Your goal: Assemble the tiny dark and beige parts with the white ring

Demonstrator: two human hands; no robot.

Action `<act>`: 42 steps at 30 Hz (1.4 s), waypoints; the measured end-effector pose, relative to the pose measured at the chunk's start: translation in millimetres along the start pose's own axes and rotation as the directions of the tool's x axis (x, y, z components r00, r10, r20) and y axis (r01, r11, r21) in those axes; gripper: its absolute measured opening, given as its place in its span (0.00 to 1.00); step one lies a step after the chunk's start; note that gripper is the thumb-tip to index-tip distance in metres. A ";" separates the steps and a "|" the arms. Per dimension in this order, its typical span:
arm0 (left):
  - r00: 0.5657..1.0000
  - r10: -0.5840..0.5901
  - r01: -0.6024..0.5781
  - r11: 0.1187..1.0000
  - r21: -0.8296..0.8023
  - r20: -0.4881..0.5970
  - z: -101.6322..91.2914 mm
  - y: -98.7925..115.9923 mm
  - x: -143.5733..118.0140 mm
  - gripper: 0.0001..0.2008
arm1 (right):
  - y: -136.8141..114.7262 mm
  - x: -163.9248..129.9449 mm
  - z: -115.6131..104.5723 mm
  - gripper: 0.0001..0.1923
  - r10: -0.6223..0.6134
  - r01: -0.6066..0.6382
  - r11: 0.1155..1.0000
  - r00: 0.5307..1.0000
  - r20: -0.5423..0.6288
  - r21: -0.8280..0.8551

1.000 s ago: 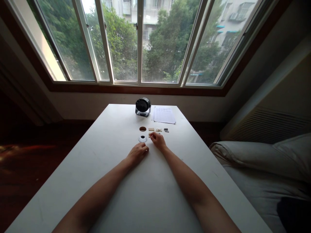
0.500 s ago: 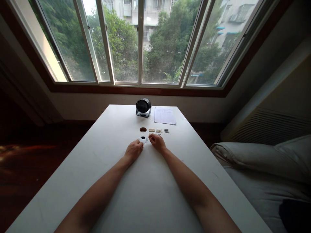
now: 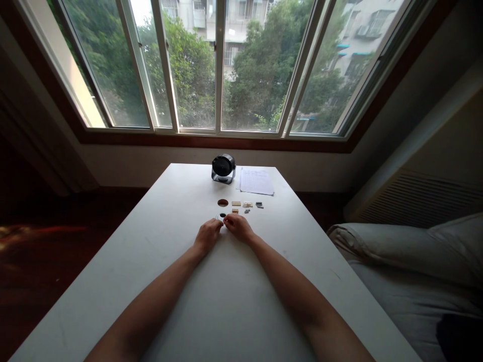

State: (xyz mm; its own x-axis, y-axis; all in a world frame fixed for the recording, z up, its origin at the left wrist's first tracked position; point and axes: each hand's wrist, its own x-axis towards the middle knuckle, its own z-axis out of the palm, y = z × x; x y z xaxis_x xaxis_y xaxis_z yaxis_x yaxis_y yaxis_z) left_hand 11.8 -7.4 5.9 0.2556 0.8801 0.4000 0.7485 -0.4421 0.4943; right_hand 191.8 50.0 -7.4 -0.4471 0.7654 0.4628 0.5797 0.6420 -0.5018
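Note:
On the white table lies a small round white piece with a dark centre (image 3: 222, 215), partly covered by my fingers. My left hand (image 3: 209, 235) is closed at its near left edge; whether the fingertips grip the piece or something small is hidden. My right hand (image 3: 238, 228) comes in from the right, thumb and finger pinched over the piece's right side. What that pinch holds is too small to make out. Just beyond the right hand are small tan studded bricks (image 3: 235, 211) and a few small grey parts (image 3: 247, 211).
Farther back are a round brown disc or opening (image 3: 223, 203), tan studded bricks (image 3: 236, 203), pale pieces (image 3: 248, 204) and dark grey pieces (image 3: 259, 205). A small black fan-like device (image 3: 223, 168) stands near the table's far edge, left of printed paper (image 3: 256, 181).
My right hand has moved left and nearer, from beside the small bricks to the round white piece, uncovering the tan bricks. My left hand has stayed almost in place.

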 end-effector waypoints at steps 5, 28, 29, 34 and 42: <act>0.989 -0.103 0.073 0.965 -0.254 -0.109 -0.6 2.6 0.2 0.10 | -3.2 -0.7 3.8 0.04 -0.030 0.029 0.999 0.999 0.022 0.022; 0.939 -0.306 0.191 0.844 -0.502 -0.157 4.5 6.5 -1.6 0.10 | -16.7 -1.5 -0.6 0.06 -0.009 -0.012 0.945 0.998 0.063 0.327; 0.940 -0.305 0.193 0.845 -0.498 -0.154 4.6 6.0 -1.5 0.10 | -16.7 -1.4 -0.5 0.06 -0.004 -0.016 0.946 0.998 0.062 0.323; 0.948 -0.288 0.193 0.862 -0.468 -0.139 5.1 2.6 -1.0 0.08 | -16.5 -1.4 0.5 0.04 0.020 -0.036 0.956 0.998 0.057 0.290; 0.945 -0.301 0.208 0.857 -0.471 -0.131 6.5 0.0 0.7 0.08 | -16.7 -1.2 -0.5 0.05 0.043 -0.047 0.961 0.999 0.019 0.273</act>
State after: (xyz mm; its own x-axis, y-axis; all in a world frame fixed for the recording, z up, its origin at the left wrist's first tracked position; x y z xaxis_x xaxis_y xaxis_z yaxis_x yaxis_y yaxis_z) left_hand 15.9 -5.6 1.2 -0.0638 0.9417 0.3303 0.4064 -0.2777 0.8705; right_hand 183.1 38.3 0.8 -0.4342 0.7932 0.4270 0.3915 0.5931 -0.7036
